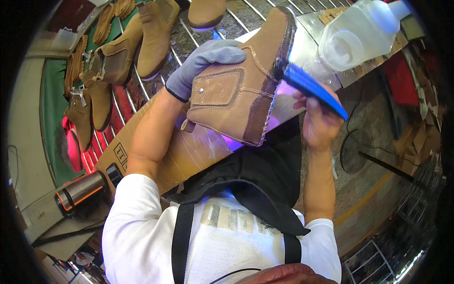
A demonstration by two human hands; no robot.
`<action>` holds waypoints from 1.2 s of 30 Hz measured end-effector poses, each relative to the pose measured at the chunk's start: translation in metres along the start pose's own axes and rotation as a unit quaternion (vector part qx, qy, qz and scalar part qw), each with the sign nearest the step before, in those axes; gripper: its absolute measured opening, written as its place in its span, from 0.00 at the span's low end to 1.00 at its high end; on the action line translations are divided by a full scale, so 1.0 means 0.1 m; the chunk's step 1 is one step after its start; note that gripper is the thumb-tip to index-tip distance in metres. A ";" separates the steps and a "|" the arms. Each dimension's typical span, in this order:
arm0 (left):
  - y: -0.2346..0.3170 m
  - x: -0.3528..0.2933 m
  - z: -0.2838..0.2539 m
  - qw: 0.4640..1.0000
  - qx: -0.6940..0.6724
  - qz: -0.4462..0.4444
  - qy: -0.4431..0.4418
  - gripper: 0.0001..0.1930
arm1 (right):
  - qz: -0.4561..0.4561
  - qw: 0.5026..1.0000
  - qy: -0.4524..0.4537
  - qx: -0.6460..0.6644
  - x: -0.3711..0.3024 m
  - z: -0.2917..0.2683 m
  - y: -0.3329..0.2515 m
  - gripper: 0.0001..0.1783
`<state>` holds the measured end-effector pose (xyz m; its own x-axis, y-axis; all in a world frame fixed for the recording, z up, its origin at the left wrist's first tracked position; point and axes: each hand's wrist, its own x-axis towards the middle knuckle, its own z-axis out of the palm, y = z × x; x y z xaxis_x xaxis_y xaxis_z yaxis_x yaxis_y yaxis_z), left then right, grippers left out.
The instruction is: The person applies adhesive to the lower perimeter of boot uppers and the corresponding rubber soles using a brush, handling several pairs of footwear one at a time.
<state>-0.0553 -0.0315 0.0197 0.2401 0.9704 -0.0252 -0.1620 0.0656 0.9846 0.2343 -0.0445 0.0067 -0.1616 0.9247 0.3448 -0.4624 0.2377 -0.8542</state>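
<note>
Surrounding the held boot (248,90): cardboard (189,154), metal rack (141,84), floor (359,182).

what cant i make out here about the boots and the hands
All in the head view:
Held boot: far side hidden by its near side.
Left hand: any fingers behind the held boot are hidden by it.
Right hand: partly covered by the blue brush.
Boot at the top: cut off by the picture's upper edge.
</note>
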 end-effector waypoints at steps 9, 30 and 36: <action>0.38 -0.12 0.18 0.998 0.058 -0.027 0.002 0.24 | -0.097 0.965 -0.089 -0.228 0.04 -0.13 -0.58 0.13; 0.28 -0.17 -0.05 0.990 0.132 0.020 -0.050 0.21 | -0.195 0.904 -0.217 -0.312 0.23 -0.07 -0.84 0.17; 0.65 -0.23 0.21 0.987 0.139 -0.086 0.012 0.24 | -0.186 0.901 -0.239 -0.310 0.13 0.08 -0.87 0.17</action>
<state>-0.0509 -0.0543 0.0876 0.2186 0.9560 -0.1959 0.1483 0.1659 0.9749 0.2657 -0.0558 0.0882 -0.5213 0.5483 0.6539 -0.0093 0.7626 -0.6468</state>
